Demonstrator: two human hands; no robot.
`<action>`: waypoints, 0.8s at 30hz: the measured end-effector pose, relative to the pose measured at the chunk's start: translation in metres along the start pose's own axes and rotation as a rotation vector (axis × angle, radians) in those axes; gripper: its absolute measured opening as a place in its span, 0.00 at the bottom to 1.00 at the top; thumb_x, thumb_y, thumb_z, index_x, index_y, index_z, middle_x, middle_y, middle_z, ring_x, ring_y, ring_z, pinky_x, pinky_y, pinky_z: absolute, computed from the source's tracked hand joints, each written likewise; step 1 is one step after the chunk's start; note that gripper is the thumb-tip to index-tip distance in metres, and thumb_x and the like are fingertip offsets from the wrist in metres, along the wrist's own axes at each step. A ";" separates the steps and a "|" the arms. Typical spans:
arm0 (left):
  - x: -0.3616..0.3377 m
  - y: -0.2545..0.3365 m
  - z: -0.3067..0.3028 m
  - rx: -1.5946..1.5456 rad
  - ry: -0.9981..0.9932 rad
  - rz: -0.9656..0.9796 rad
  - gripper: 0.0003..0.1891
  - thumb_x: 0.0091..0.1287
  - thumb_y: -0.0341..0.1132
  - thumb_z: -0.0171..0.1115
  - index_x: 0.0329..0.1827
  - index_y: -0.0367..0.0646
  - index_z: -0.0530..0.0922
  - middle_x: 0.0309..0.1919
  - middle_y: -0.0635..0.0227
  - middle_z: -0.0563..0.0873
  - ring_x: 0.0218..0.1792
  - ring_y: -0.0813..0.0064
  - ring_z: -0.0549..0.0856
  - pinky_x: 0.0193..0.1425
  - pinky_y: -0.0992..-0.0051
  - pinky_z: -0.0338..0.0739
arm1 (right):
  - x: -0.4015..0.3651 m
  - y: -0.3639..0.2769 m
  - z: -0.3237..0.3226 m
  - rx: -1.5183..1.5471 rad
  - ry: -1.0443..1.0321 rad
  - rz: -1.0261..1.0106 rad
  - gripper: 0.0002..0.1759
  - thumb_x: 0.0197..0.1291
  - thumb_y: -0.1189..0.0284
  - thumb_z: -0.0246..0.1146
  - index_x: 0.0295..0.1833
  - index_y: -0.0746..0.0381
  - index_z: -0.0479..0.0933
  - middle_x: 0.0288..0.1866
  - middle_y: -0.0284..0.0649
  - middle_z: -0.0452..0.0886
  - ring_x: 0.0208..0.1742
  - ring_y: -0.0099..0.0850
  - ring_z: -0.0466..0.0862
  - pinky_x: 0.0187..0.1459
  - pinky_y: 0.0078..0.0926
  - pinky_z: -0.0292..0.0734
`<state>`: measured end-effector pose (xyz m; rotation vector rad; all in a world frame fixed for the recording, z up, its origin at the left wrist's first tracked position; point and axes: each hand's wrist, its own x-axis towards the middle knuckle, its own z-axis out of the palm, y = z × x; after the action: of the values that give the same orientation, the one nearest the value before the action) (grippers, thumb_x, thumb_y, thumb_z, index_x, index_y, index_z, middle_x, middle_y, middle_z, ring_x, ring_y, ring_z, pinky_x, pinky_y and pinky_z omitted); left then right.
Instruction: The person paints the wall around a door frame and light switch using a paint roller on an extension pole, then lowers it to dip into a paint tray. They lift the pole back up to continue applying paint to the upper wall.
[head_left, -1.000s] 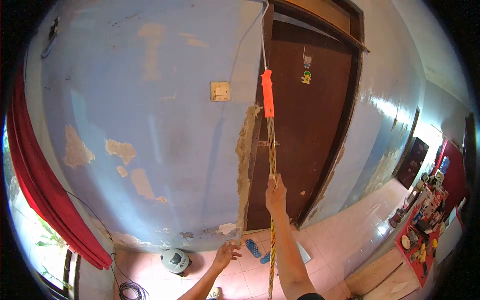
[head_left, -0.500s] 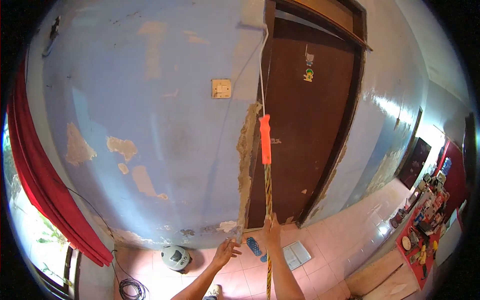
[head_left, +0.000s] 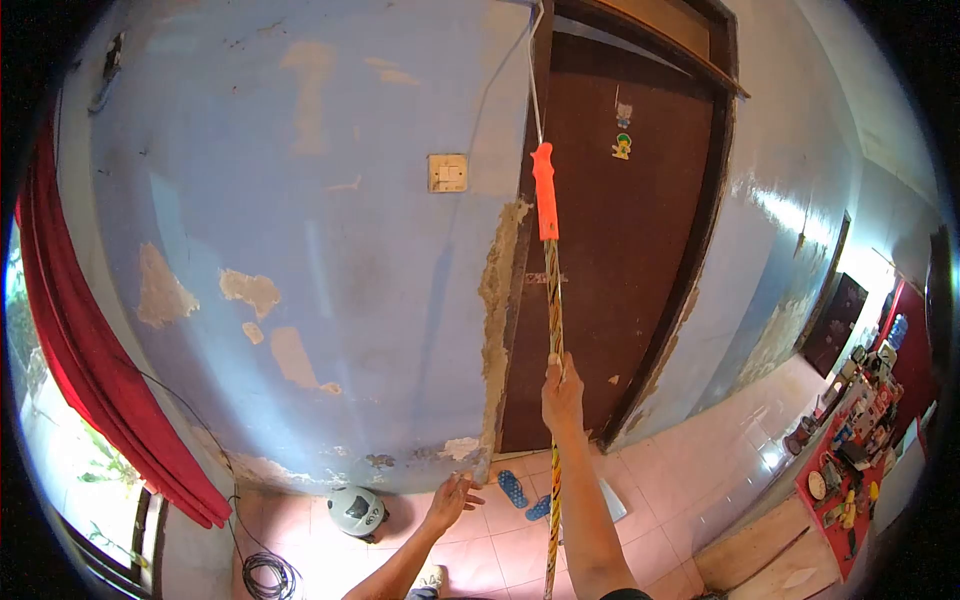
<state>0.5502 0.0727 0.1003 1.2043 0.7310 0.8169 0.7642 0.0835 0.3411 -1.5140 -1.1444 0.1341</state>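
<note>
My right hand point(head_left: 563, 398) is wrapped round a long yellow-and-dark striped pole point(head_left: 555, 300), held upright in front of the brown door. An orange paint roller handle point(head_left: 545, 195) is fixed to the pole's upper end, and its thin metal rod point(head_left: 534, 85) runs up to the top edge of the view, where the roller head is almost wholly cut off. Off to the pole's left, my left hand point(head_left: 455, 503) hangs apart from it with fingers spread, holding nothing.
A blue wall point(head_left: 380, 250) with peeled patches carries a light switch point(head_left: 447, 172). Beside it stands the brown door point(head_left: 630, 250). On the tiled floor are a helmet point(head_left: 355, 512), blue slippers point(head_left: 512, 488), a white tray point(head_left: 608, 500) and coiled cable point(head_left: 268, 574). A cluttered red table point(head_left: 825, 515) is at right.
My right hand has gone up with the pole, and the orange handle sits higher. The roller head has moved up, nearly out of view. My left hand stays low and open.
</note>
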 end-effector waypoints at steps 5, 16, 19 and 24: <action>-0.008 0.008 0.007 0.039 0.012 -0.060 0.30 0.77 0.56 0.47 0.70 0.40 0.63 0.51 0.56 0.82 0.42 0.64 0.89 0.42 0.70 0.83 | -0.072 0.104 0.030 -0.111 0.092 -0.120 0.34 0.74 0.56 0.49 0.64 0.81 0.66 0.37 0.70 0.79 0.38 0.63 0.82 0.39 0.54 0.75; -0.021 -0.004 0.023 0.141 -0.100 -0.119 0.29 0.78 0.52 0.47 0.72 0.42 0.61 0.51 0.55 0.83 0.41 0.65 0.89 0.41 0.70 0.84 | -0.230 0.168 0.022 -0.159 0.017 0.036 0.16 0.72 0.65 0.53 0.53 0.69 0.70 0.26 0.63 0.78 0.32 0.63 0.81 0.30 0.55 0.72; -0.025 -0.003 0.027 0.178 -0.107 -0.098 0.29 0.78 0.53 0.47 0.72 0.41 0.63 0.50 0.55 0.83 0.40 0.66 0.89 0.41 0.71 0.84 | -0.262 0.183 0.017 -0.160 -0.146 0.248 0.14 0.72 0.64 0.52 0.48 0.66 0.68 0.23 0.61 0.77 0.29 0.63 0.80 0.28 0.56 0.71; -0.018 -0.008 0.025 0.184 -0.105 -0.136 0.30 0.78 0.54 0.47 0.71 0.40 0.64 0.50 0.55 0.83 0.40 0.66 0.89 0.41 0.70 0.84 | -0.257 0.176 0.016 -0.165 -0.134 0.223 0.14 0.71 0.64 0.53 0.48 0.66 0.68 0.25 0.60 0.78 0.31 0.63 0.80 0.30 0.57 0.72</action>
<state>0.5629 0.0436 0.0988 1.3354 0.8055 0.5794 0.7217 -0.0585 0.0668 -1.8003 -1.1103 0.3036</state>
